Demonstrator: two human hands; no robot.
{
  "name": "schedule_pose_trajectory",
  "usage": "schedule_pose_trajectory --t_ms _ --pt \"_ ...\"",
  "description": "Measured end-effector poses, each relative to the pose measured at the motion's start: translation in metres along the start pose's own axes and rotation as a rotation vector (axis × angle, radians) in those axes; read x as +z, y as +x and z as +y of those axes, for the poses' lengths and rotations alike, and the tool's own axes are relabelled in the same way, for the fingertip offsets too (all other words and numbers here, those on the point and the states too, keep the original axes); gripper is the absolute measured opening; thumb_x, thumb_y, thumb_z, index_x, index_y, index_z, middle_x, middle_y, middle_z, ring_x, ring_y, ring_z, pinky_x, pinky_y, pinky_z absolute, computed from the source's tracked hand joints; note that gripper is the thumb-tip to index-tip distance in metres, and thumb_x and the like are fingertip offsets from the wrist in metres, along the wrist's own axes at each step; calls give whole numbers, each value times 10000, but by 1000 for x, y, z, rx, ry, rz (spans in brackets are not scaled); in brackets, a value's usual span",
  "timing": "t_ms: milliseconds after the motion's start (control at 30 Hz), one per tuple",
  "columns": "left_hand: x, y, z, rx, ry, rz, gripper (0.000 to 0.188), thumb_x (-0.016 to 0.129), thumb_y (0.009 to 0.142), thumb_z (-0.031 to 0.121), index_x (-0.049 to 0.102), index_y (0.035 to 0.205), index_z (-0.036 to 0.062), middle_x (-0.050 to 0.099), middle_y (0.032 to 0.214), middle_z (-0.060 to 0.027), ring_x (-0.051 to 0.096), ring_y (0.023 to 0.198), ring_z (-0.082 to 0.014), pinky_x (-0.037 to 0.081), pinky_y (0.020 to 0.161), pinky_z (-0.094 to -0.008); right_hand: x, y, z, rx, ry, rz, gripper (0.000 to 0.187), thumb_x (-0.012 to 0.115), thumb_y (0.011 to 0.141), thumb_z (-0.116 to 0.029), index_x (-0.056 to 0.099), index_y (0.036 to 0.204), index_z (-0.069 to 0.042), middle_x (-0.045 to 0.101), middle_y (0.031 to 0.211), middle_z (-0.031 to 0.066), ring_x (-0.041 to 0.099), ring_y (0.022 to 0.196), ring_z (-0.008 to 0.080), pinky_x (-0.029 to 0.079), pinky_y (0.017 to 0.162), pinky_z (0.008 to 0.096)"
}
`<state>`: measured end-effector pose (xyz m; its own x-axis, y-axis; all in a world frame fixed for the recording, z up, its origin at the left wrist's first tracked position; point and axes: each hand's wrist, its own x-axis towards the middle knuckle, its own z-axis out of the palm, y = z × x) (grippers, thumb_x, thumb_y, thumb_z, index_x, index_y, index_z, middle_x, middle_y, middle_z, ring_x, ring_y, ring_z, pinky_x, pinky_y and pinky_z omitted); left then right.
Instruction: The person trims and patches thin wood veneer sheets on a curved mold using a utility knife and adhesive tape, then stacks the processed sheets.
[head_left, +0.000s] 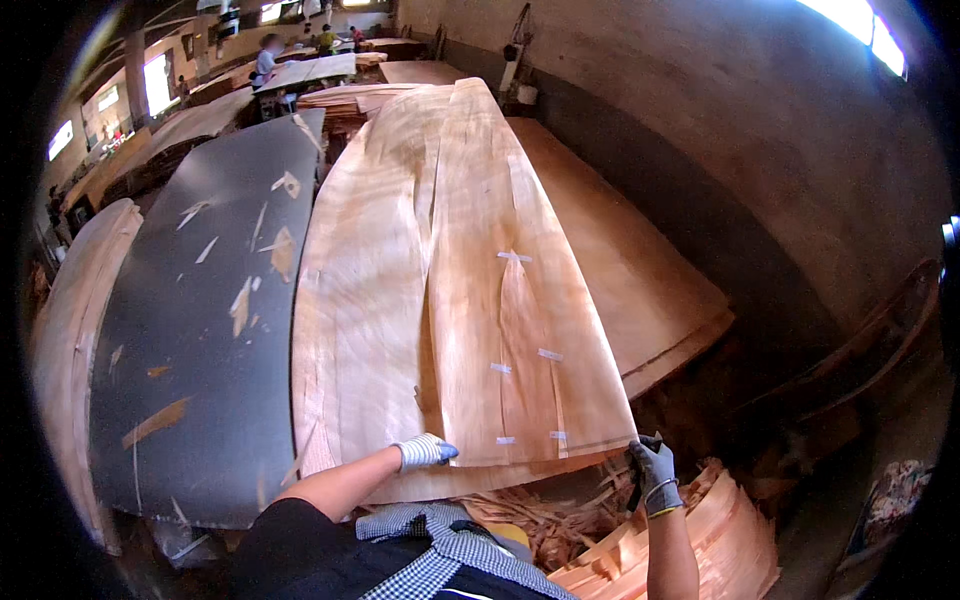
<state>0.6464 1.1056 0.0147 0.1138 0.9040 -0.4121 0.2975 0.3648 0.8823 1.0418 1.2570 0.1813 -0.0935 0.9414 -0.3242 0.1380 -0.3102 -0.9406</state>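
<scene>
A long, pale wood veneer sheet lies lengthwise in front of me, its near edge between my hands. Strips of whitish tape hold a narrow, darker veneer piece set in its near part. My left hand, in a striped glove with blue fingertips, is closed on the sheet's near left corner. At the near right corner, my right hand in a grey glove grips the edge, thumb hidden in part. Beneath and to the left, another veneer sheet shows, with a dark gap along the upper sheet's left edge.
A dark grey table with veneer scraps stands at left, beside a veneer stack. Brown sheets lie at right, near a wall. Torn veneer piles up by my right forearm. Several people stand far off.
</scene>
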Motion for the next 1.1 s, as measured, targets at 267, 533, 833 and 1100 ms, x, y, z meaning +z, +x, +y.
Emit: schedule_pose_trajectory --t_ms 267,533,833,1100 --pt "61 144 61 -199 -137 -45 505 447 842 481 632 901 14 646 858 -92 603 796 -213 465 735 -310 -97 124 -12 -101 57 28 152 654 743 -96 597 860 -18 591 693 23 529 523 110 433 464 241" --pt "149 197 100 -527 -1334 -408 697 461 782 567 519 1032 -81 533 1138 -185 513 1034 -350 409 901 -456 -256 319 -96 -202 -126 46 130 634 755 -93 597 846 -7 574 636 39 493 453 117 378 408 240" --pt "238 337 75 -95 -2038 979 771 438 753 633 309 1308 114 381 1316 -74 339 1203 -295 283 992 -477 -316 473 -190 -219 -298 83 179 691 707 -71 613 848 5 601 742 17 525 628 99 428 563 234" --pt "245 420 89 116 -2073 1003 478 475 811 442 489 1178 136 505 1202 -52 439 1115 -279 362 925 -461 -344 619 -142 -344 -305 109 119 678 688 -45 613 783 -17 583 705 4 495 587 103 406 544 239"
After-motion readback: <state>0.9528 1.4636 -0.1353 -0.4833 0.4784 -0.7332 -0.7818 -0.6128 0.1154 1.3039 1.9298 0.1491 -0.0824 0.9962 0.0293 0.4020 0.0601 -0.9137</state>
